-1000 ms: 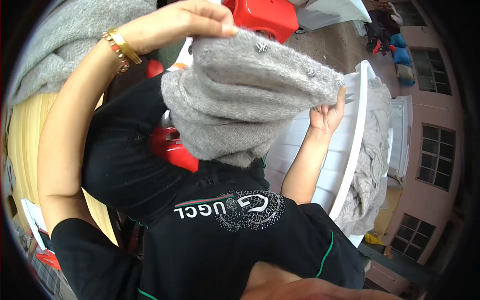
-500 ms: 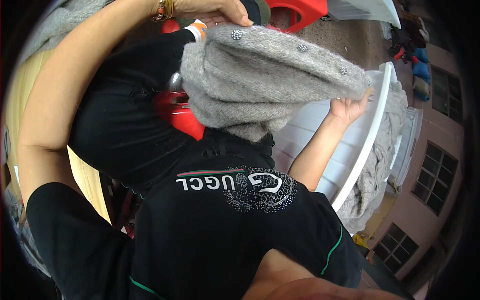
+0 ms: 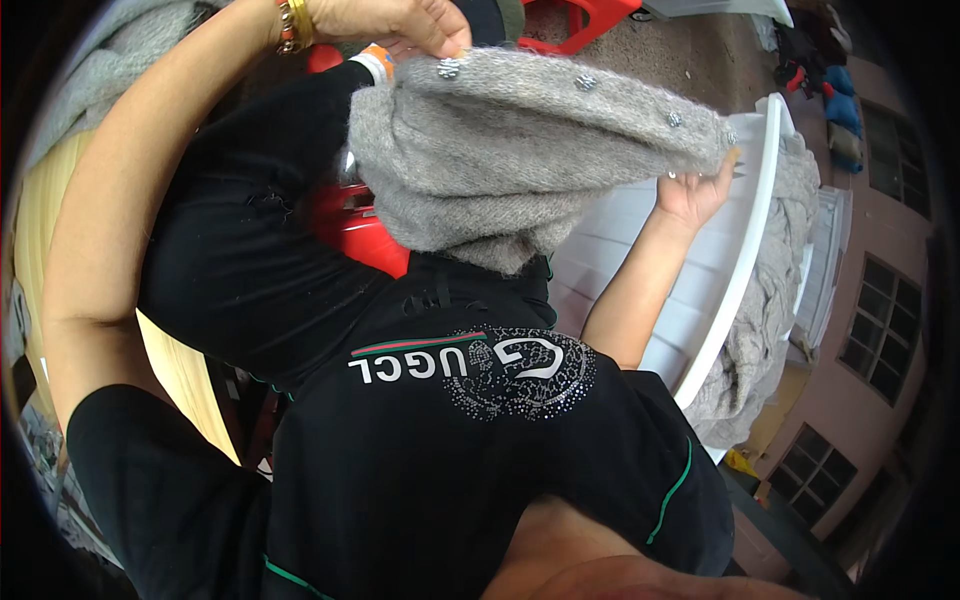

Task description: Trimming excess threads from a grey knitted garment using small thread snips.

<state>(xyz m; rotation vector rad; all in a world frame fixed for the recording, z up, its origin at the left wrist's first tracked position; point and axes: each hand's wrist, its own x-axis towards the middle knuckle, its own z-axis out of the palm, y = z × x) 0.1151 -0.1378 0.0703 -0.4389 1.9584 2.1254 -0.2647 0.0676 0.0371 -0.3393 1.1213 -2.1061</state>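
Head view: black shirt (image 3: 400,470) up close at six o'clock; toward twelve, the grey knit garment (image 3: 500,150), left hand (image 3: 385,22) pinching its top edge at eleven-thirty, right hand (image 3: 692,198) clamped on its other end at two, pointed metal tips (image 3: 740,170) jutting beside; beyond, at three, a white bin (image 3: 748,240), then heaped grey knitwear (image 3: 750,340).

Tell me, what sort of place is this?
Probably a small knitwear workshop or finishing area, though I can't be certain. A grey knit garment with sparkly buttons is being held up, a large white tub stands alongside, and more grey knitwear is heaped beyond its rim.
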